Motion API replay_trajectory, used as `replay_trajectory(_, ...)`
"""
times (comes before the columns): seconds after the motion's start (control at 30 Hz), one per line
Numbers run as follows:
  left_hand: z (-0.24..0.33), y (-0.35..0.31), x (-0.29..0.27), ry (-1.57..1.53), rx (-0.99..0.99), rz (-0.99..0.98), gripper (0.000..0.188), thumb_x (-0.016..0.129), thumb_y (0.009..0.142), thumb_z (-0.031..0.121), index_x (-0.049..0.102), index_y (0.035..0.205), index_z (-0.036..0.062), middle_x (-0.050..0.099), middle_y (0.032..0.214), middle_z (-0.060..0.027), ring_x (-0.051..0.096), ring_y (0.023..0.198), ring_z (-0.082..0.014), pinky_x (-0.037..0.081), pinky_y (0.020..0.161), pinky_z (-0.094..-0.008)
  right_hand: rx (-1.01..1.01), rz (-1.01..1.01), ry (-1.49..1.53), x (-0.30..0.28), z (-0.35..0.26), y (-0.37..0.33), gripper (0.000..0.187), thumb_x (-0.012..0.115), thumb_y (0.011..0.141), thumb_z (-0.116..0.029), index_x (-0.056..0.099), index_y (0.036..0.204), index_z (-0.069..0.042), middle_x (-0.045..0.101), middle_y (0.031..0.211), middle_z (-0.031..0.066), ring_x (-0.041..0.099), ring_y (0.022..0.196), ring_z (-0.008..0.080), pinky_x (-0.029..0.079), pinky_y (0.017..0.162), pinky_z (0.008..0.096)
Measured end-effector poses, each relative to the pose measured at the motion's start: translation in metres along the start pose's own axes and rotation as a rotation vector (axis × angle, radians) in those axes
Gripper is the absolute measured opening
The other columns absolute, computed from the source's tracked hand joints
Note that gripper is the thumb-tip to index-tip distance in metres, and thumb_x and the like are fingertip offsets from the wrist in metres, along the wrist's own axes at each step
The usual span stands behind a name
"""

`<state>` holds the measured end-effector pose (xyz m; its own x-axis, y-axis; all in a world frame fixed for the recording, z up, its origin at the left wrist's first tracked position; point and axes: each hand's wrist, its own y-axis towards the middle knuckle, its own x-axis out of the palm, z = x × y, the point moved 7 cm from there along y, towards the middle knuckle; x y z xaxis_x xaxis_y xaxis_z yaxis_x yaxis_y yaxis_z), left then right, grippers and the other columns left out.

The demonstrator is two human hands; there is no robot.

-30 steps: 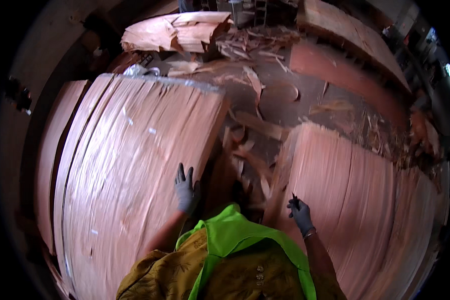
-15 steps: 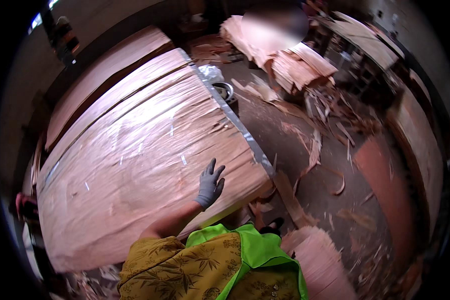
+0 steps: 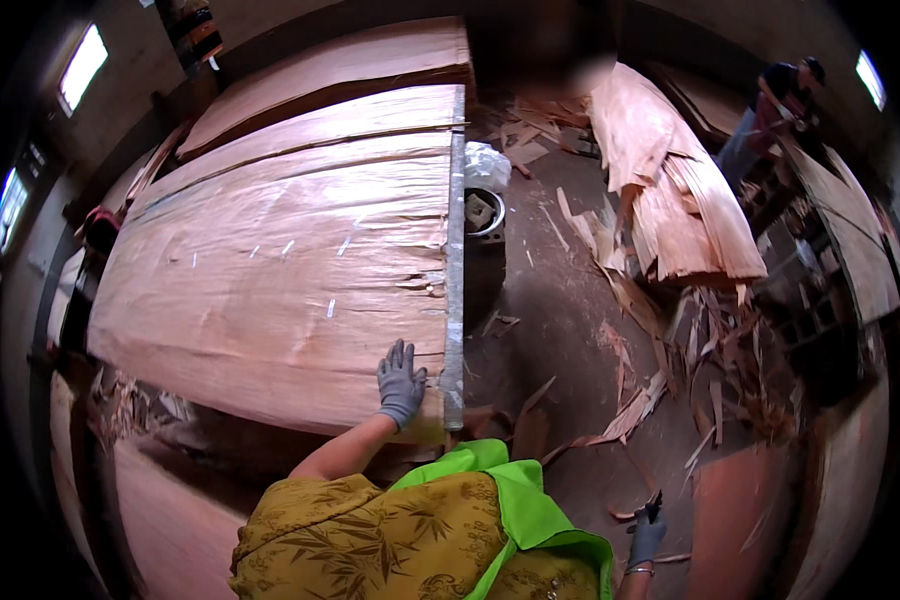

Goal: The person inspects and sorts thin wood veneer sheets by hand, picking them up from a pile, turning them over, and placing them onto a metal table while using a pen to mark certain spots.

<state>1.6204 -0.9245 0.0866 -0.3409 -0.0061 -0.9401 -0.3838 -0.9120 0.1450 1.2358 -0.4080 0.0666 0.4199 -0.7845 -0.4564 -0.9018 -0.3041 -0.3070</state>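
Dim workshop, scrap-strewn floor (image 3: 570, 300). Left hand (image 3: 401, 383), gloved, lies flat and open on the veneer sheet stack (image 3: 290, 270); right hand (image 3: 647, 532) hangs low, seemingly loosely curled, empty.

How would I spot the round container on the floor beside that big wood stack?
Start at the large veneer stack under the gloved left hand. Follow its pale right edge away from the person to the round bucket beside it, the only round thing among flat scraps.

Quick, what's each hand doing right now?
Left hand: open, flat on the veneer sheet.
Right hand: gloved, low by the floor; grip cannot be told.
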Motion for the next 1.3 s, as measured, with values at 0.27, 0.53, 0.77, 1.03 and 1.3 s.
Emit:
replay_trajectory(0.27,0.025,0.018,0.04,0.227,-0.217,-0.009,0.072,0.05,0.083,0.04,0.026,0.14,0.0036,0.019,0.148,-0.0172,0.018,0.136,-0.0335,0.01,0.108,-0.0516,-0.104,-0.449,-0.024,0.113,-0.098,0.151,0.015,0.058,0.085,-0.011,0.054,0.095,0.0,0.058,0.074,0.0057,0.054,0.049,0.0131,0.046,0.041,0.0262)
replay_trajectory(0.53,0.033,0.019,0.041,0.309,-0.341,-0.099,0.074,0.047,0.083,0.045,0.025,0.141,0.0042,0.019,0.148,-0.0167,0.015,0.137,-0.0317,0.003,0.109,-0.0543,-0.591,-0.689,-0.26,0.249,-0.211,0.269,0.023,0.059,0.08,-0.009,0.057,0.101,0.0,0.062,0.077,0.0083,0.059,0.064,0.0181,0.048,0.057,0.0302)
replay_trajectory(0.77,0.042,0.029,0.003,0.219,-0.502,-0.063,0.062,0.052,0.082,0.041,0.04,0.133,0.0078,0.031,0.143,-0.0151,0.029,0.132,-0.028,0.017,0.106,-0.0496,-0.494,-1.09,-0.182,0.441,-0.349,0.308,0.022,0.057,0.08,-0.005,0.057,0.101,0.001,0.06,0.082,0.0066,0.052,0.061,0.0092,0.045,0.047,0.025)
replay_trajectory(1.03,0.122,0.015,0.099,-1.717,-1.432,0.709,0.036,0.039,0.095,0.033,0.052,0.108,0.0017,0.062,0.09,-0.0109,0.061,0.075,-0.0181,0.051,0.065,-0.0302,-1.212,-1.166,-0.121,0.664,-0.54,0.304,0.027,0.062,0.077,-0.007,0.057,0.102,0.001,0.058,0.102,0.0191,0.059,0.087,0.0326,0.046,0.078,0.0361)
replay_trajectory(1.3,0.122,0.045,0.145,-1.925,-1.511,1.704,0.037,0.035,0.095,0.039,0.054,0.091,0.0084,0.062,0.08,-0.0094,0.061,0.077,-0.0243,0.051,0.068,-0.0381,-1.455,-0.827,-0.615,0.822,-0.67,0.35,0.051,0.067,0.075,-0.022,0.048,0.12,-0.007,0.047,0.122,0.0203,0.053,0.105,0.0371,0.045,0.085,0.042)
